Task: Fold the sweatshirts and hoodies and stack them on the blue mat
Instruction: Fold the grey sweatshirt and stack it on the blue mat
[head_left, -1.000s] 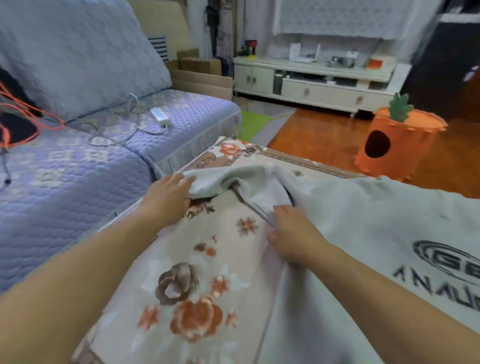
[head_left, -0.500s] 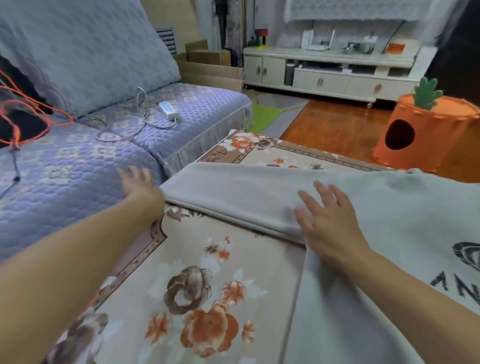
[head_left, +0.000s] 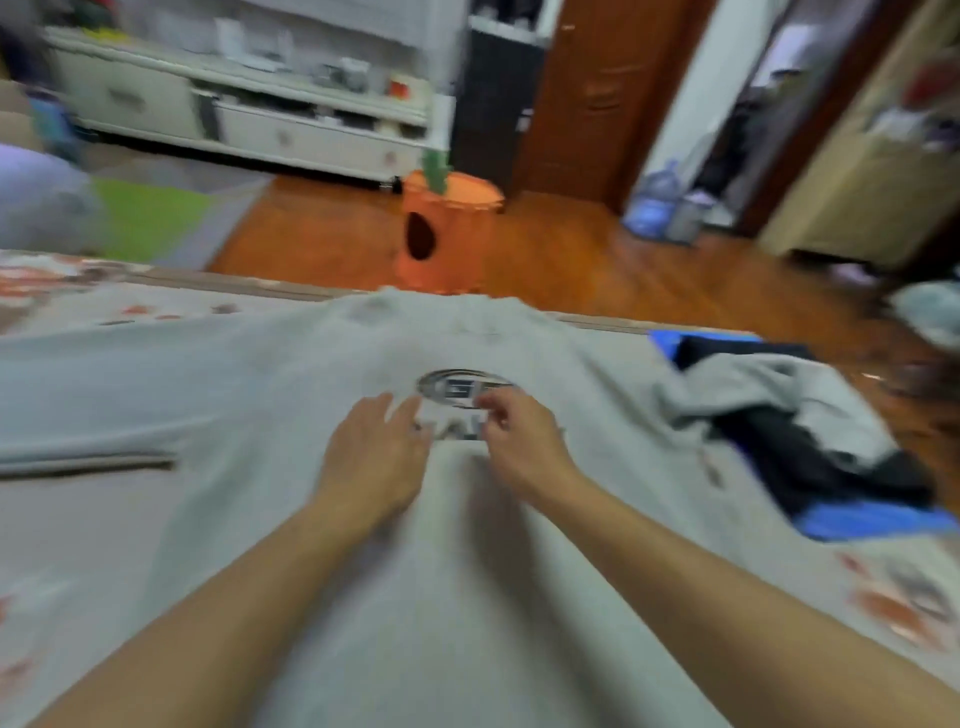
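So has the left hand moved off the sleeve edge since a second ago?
Yes. The left hand has gone right, from the sleeve by the sofa to the sweatshirt's chest logo, beside the right hand.

Pale grey sweatshirt (head_left: 270, 395) spread flat across the middle of the frame, dark oval logo near centre; blue mat (head_left: 878, 519) at right edge, bearing a rumpled grey-and-black garment heap (head_left: 789, 410); all blurred.

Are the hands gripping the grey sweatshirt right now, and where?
Left hand lies flat on the grey sweatshirt, gripping nothing. Right hand is curled beside the logo; blur hides any pinch.
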